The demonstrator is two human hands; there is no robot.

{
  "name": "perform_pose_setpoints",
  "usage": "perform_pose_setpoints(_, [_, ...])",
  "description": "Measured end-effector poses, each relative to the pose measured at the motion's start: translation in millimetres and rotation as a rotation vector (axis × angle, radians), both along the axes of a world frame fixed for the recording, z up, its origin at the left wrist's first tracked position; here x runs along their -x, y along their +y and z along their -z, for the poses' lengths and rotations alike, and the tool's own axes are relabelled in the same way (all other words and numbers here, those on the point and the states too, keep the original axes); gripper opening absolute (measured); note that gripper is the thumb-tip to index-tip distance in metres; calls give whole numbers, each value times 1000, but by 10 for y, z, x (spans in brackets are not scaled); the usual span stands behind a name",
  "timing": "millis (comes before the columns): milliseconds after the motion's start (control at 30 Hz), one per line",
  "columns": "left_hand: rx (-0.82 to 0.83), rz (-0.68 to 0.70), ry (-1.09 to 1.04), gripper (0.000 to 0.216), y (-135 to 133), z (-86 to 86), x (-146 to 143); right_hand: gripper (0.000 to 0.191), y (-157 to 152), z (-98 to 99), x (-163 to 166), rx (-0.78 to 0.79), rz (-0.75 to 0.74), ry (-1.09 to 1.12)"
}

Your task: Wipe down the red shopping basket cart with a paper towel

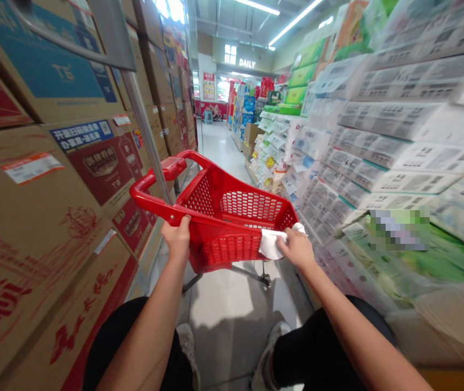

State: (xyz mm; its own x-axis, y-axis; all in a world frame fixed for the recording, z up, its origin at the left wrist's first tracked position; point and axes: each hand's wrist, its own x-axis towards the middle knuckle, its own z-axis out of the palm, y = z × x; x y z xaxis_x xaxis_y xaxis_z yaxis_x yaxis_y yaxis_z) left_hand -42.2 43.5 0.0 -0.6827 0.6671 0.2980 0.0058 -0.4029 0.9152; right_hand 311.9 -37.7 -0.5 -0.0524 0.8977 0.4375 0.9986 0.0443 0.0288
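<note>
A red plastic shopping cart [232,239] stands sideways in front of me, its handle end to the left. My left hand [177,236] is closed on the near rim, just below the handle [154,203]. At the other end of that rim, my right hand [297,247] presses a white cloth [271,244] against the cart. Part of the cloth drapes down the near side, and a bit shows beyond my fingers at the corner. The inside of the basket is partly hidden by its near wall.
Stacked cardboard boxes [24,217] wall in the left side, with a metal pole [142,108] before them. Piles of wrapped tissue packs [378,157] line the right. A tiled aisle floor [219,138] runs ahead towards a blue stool [208,115].
</note>
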Motion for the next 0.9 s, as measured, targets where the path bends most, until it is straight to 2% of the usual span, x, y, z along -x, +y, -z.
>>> perform_pose_setpoints(100, [-20, -31, 84, 31, -41, 6, -32, 27, -45, -5, -70, 9, 91, -8])
perform_pose_setpoints(233, [-5, -93, 156, 32, -119, 15, -103, 20, -7, -98, 209, 2, 137, 8])
perform_pose_setpoints(333, [28, -116, 161, 34, -173, 32, -173, 20, 71, -213, 677, -7, 59, 29])
perform_pose_setpoints(433, [59, -94, 141, 37, -234, 21, -248, 25, 154, -358, 1357, -31, -64, 82])
perform_pose_setpoints(533, [71, -45, 104, 36, -297, -41, -283, 27, 205, -508, 1999, -71, -152, 144])
perform_pose_setpoints(600, [65, -18, 89, 34, -327, -98, -262, 26, 213, -575, 2240, -77, -180, 164])
perform_pose_setpoints(667, [57, -17, 94, 32, -339, -145, -210, 27, 203, -591, 2283, -50, -217, 151])
perform_pose_setpoints(733, [50, -26, 120, 28, -334, -165, -144, 29, 177, -551, 2158, -14, -244, 118])
perform_pose_setpoints(900, [15, -2, 137, 29, -259, -112, -20, 32, 60, -316, 1430, -5, -177, 33])
